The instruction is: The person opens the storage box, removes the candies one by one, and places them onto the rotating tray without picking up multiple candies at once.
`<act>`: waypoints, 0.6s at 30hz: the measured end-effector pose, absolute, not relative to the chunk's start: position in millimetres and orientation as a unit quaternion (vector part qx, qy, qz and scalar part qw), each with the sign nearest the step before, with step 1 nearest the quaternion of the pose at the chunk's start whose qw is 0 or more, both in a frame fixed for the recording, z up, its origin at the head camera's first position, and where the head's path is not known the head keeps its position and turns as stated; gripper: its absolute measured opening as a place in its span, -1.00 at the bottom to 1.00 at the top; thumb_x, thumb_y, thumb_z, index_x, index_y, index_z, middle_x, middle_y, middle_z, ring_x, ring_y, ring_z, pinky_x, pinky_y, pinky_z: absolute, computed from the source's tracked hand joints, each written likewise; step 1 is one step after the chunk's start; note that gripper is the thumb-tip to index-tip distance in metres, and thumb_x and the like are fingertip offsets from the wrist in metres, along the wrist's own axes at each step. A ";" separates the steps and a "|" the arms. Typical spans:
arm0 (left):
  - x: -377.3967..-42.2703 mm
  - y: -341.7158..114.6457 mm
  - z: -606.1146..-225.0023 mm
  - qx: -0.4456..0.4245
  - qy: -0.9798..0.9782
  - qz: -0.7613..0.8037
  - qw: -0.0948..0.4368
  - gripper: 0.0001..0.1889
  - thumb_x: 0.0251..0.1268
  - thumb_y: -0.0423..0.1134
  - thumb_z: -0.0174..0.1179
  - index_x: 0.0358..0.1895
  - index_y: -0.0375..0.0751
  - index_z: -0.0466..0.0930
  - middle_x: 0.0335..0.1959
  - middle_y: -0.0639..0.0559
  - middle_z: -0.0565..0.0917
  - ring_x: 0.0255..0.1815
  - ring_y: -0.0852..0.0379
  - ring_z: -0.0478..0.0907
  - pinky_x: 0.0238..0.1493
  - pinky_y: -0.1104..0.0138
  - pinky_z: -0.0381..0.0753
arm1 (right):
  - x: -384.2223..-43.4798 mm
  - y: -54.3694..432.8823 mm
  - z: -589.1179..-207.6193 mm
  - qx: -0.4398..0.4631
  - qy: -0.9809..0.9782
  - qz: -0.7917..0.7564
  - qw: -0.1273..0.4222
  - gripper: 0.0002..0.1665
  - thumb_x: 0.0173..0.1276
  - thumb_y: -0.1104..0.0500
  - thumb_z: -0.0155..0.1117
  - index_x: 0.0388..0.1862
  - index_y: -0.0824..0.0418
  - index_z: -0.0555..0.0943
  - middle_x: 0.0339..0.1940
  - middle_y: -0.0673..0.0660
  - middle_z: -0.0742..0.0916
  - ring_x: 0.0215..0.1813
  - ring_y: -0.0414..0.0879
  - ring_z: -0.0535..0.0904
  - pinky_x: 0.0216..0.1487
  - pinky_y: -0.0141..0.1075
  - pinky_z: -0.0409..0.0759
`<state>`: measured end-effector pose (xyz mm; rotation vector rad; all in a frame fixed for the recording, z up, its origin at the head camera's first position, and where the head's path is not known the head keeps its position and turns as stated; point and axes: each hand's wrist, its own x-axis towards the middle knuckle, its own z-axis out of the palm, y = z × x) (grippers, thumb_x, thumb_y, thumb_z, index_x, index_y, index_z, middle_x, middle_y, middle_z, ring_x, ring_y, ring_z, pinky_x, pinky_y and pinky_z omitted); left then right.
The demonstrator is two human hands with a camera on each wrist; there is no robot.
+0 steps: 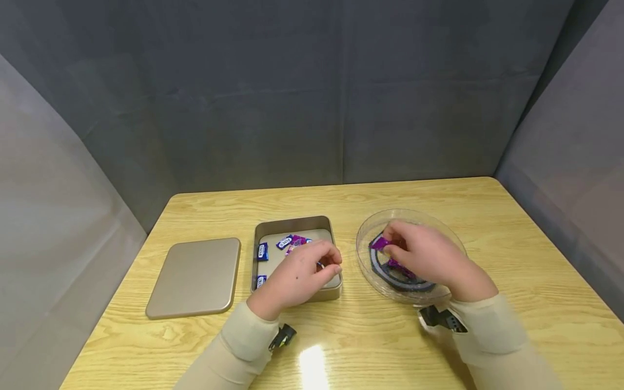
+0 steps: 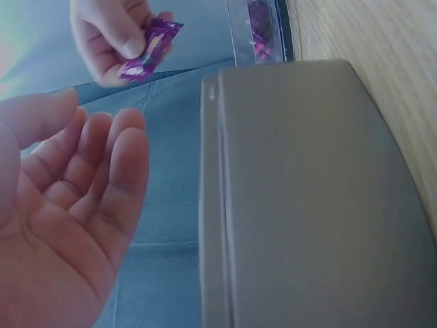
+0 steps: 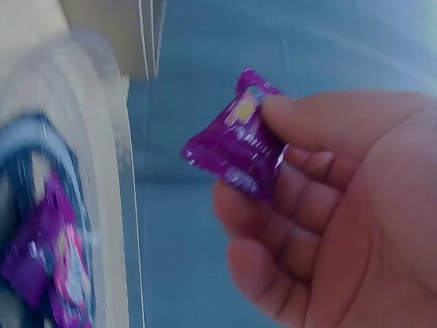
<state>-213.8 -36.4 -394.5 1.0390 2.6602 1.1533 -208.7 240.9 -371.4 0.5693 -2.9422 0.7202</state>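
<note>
Between thumb and fingers, my right hand pinches a purple-wrapped candy, held up over the clear round dish. More purple candies lie in that dish, partly hidden by the hand in the head view. Over the near right part of the square metal tin hovers my left hand, fingers loosely bent and nothing in them, as its bare palm shows in the left wrist view. Inside the tin are several blue-wrapped candies and purple ones, some covered by the left hand.
Left of the tin, its flat square lid lies on the wooden table. A dark octagonal pattern shows in the dish's bottom. Grey cloth hangs behind the table, with paler panels at both sides.
</note>
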 end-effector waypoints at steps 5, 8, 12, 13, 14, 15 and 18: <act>-214.4 -36.9 -394.9 0.335 0.866 0.371 0.033 -0.94 0.48 -0.14 0.22 -0.17 0.00 0.59 -0.23 0.31 0.59 -0.17 0.33 0.55 -0.12 0.32 0.58 | -214.4 271.3 -369.7 0.105 -0.967 0.230 -0.009 -0.82 0.45 0.14 0.31 -0.18 0.14 0.48 -0.33 0.07 0.61 -0.41 -0.05 0.45 -0.41 -0.18 0.41; -214.6 -37.5 -394.8 0.336 0.865 0.371 0.034 -0.95 0.48 -0.14 0.21 -0.16 0.01 0.59 -0.22 0.31 0.59 -0.15 0.33 0.55 -0.12 0.34 0.58 | -219.5 285.9 -373.9 0.067 -0.971 0.227 -0.033 -0.78 0.46 0.12 0.29 -0.19 0.20 0.45 -0.38 0.11 0.58 -0.40 -0.02 0.45 -0.43 -0.18 0.41; -214.8 -38.8 -394.2 0.336 0.867 0.368 0.033 -0.98 0.48 -0.16 0.20 -0.18 0.05 0.59 -0.22 0.32 0.59 -0.15 0.33 0.54 -0.13 0.36 0.58 | -225.9 299.6 -380.8 0.027 -0.969 0.233 -0.078 -0.75 0.49 0.11 0.26 -0.17 0.26 0.43 -0.43 0.13 0.56 -0.44 -0.02 0.48 -0.47 -0.19 0.43; -214.9 -39.0 -394.4 0.335 0.867 0.367 0.032 -0.98 0.48 -0.16 0.20 -0.18 0.07 0.59 -0.22 0.32 0.59 -0.15 0.32 0.54 -0.14 0.36 0.58 | -226.9 301.9 -382.4 0.020 -0.968 0.235 -0.089 -0.74 0.50 0.11 0.25 -0.16 0.27 0.43 -0.43 0.13 0.57 -0.45 -0.03 0.49 -0.48 -0.19 0.44; -214.9 -39.3 -394.5 0.335 0.868 0.366 0.030 -0.97 0.48 -0.16 0.20 -0.19 0.08 0.58 -0.23 0.32 0.59 -0.16 0.32 0.54 -0.14 0.36 0.58 | -227.9 303.7 -383.8 0.013 -0.966 0.236 -0.100 -0.74 0.51 0.11 0.23 -0.16 0.28 0.42 -0.44 0.13 0.58 -0.45 -0.03 0.49 -0.48 -0.19 0.44; -215.1 -39.5 -394.9 0.335 0.868 0.366 0.028 -0.97 0.47 -0.16 0.21 -0.20 0.09 0.58 -0.23 0.32 0.59 -0.16 0.32 0.54 -0.15 0.36 0.58 | -228.6 305.3 -385.0 0.009 -0.966 0.235 -0.111 -0.73 0.52 0.10 0.22 -0.16 0.28 0.42 -0.44 0.13 0.59 -0.46 -0.03 0.50 -0.48 -0.19 0.44; -215.6 -40.3 -395.3 0.335 0.868 0.365 0.024 -0.94 0.46 -0.18 0.22 -0.22 0.12 0.57 -0.25 0.33 0.58 -0.18 0.32 0.54 -0.17 0.37 0.58 | -229.9 308.8 -388.9 0.004 -0.965 0.228 -0.129 -0.73 0.52 0.11 0.21 -0.15 0.29 0.39 -0.43 0.14 0.60 -0.46 -0.04 0.53 -0.45 -0.16 0.43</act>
